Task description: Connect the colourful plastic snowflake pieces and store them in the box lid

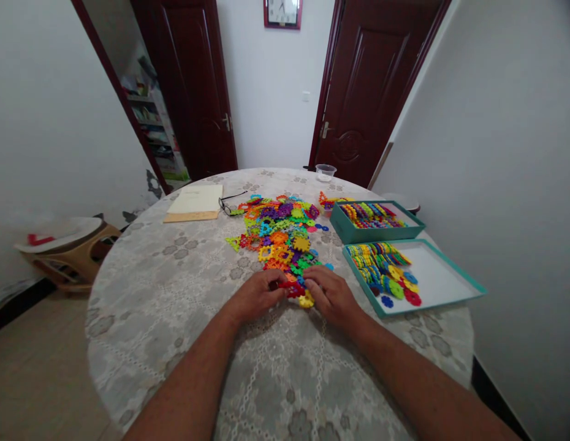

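My left hand [261, 295] is closed, with thumb and fingers pinching a red plastic building piece [293, 289] at the near end of a colourful pile. On the other side my right hand [330, 293] bends its fingers close to that piece and to a yellow piece [306, 299]; whether it grips anything is hidden. The pile of interlocking plastic pieces [279, 237] stretches away from my hands in orange, green, purple, blue and yellow.
On the right, a teal box [358, 234] and its white-lined lid [444, 278] hold rows of sorted pieces. Glasses [226, 207] and a notebook [195, 201] lie left of the pile. A clear plastic bowl [325, 173] stands at the far edge of the cloth-covered table [165, 294].
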A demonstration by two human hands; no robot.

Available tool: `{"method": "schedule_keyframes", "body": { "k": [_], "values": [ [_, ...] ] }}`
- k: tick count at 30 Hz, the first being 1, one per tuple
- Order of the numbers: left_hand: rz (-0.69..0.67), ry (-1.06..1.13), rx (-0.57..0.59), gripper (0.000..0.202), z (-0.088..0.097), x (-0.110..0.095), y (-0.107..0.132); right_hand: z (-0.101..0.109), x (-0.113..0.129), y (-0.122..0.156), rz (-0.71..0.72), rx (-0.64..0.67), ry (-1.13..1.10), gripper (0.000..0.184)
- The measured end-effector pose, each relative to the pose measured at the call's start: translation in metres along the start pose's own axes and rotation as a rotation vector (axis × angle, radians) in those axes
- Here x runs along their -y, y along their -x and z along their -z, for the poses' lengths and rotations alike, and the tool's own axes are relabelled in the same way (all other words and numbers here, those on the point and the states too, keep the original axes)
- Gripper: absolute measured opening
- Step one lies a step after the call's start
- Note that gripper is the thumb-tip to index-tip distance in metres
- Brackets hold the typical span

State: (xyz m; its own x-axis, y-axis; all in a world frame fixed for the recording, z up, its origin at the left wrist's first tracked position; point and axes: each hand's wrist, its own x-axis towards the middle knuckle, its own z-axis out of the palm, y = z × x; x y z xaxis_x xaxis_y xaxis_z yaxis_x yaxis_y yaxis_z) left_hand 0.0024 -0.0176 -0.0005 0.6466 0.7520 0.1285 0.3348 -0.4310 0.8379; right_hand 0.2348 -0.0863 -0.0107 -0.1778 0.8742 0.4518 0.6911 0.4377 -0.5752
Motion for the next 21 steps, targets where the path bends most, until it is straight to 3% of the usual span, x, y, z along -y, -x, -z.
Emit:
{"method": "schedule_keyframes", "body": {
  "k": [2,4,6,9,12,15,21],
  "values": [
    [0.0,-0.027,0.005,0.016,0.002,-0.001,0.0,-0.005,-0.013,-0.005,-0.032,-0.15,0.114,0.033],
    [-0.009,-0.029,0.037,0.017,0.003,-0.001,0.0,-0.011,-0.026,-0.01,-0.076,-0.198,0.238,0.042],
    [-0.018,-0.009,0.069,0.019,0.003,-0.001,0.0,-0.016,-0.036,-0.015,-0.131,-0.17,0.334,0.044],
    [-0.024,0.02,0.08,0.018,0.001,0.0,0.0,-0.019,-0.041,-0.018,-0.192,-0.076,0.397,0.032],
    [-0.028,0.02,0.074,0.014,-0.002,0.001,0.0,-0.015,-0.037,-0.013,-0.19,-0.011,0.375,0.016],
    [-0.027,0.031,0.064,0.014,-0.004,0.003,0.0,-0.007,-0.029,-0.006,-0.154,-0.02,0.32,0.011],
    [0.007,0.023,0.037,0.041,-0.007,0.007,-0.001,0.002,-0.003,0.004,0.042,-0.057,0.069,0.015]
  ]
}}
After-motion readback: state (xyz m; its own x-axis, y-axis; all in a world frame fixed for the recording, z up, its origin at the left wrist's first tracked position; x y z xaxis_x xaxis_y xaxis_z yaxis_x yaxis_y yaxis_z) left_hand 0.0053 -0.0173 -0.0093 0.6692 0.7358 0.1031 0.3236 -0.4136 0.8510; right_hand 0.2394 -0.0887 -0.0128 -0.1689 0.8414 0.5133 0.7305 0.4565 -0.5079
